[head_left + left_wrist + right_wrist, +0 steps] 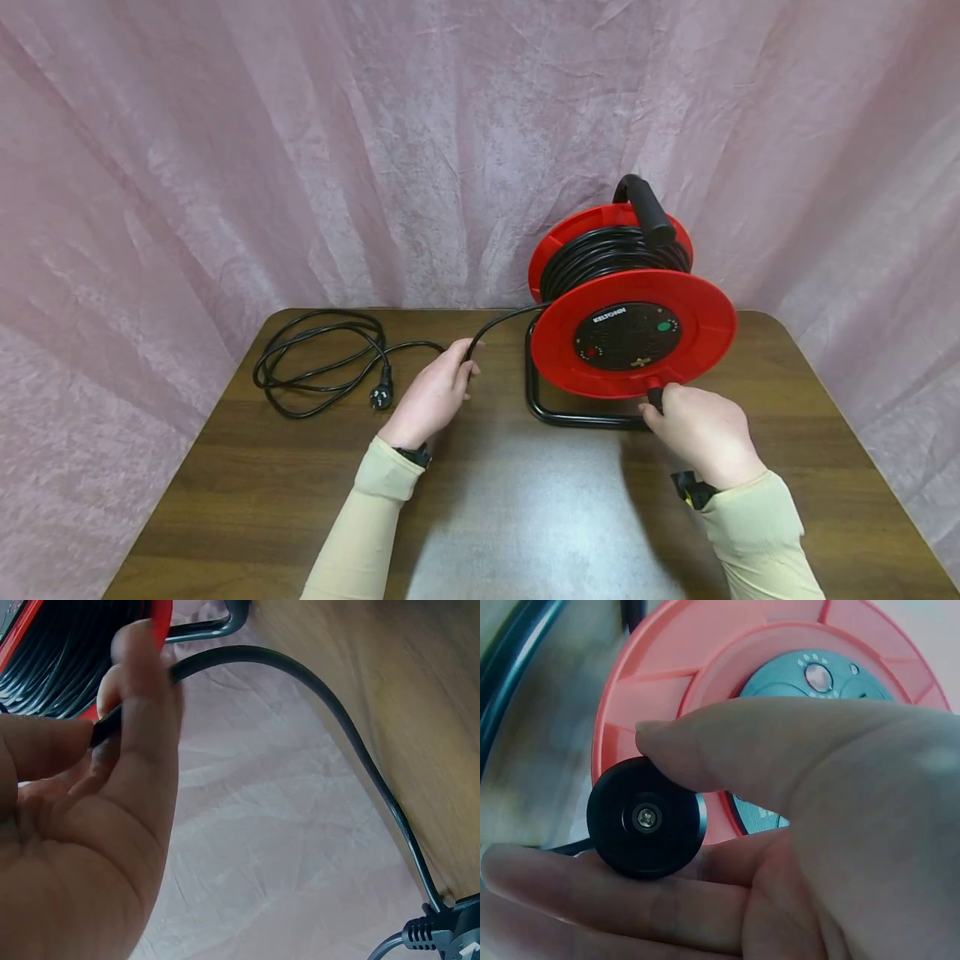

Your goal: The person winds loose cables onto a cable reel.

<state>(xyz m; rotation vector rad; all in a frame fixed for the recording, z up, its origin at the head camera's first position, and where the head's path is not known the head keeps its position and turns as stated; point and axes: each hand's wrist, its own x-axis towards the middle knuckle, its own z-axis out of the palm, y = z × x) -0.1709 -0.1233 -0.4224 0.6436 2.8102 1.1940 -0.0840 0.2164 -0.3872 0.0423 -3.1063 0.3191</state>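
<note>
A red cable reel (712,333) wound with black cable stands on a black tube frame (577,419) at the right of the table. My right hand (705,429) holds the reel's black crank knob (646,817) between thumb and fingers, low on the red disc. Left of the reel, my left hand (438,390) pinches the black cable (322,686), which runs from its fingers up to the drum. Behind that hand the cable trails left into a loose coil (273,350), with a plug (381,393) at its near side.
The reel's black carrying handle (647,212) sticks up at the top. A pink curtain (360,150) hangs right behind the far edge of the wooden table (247,500).
</note>
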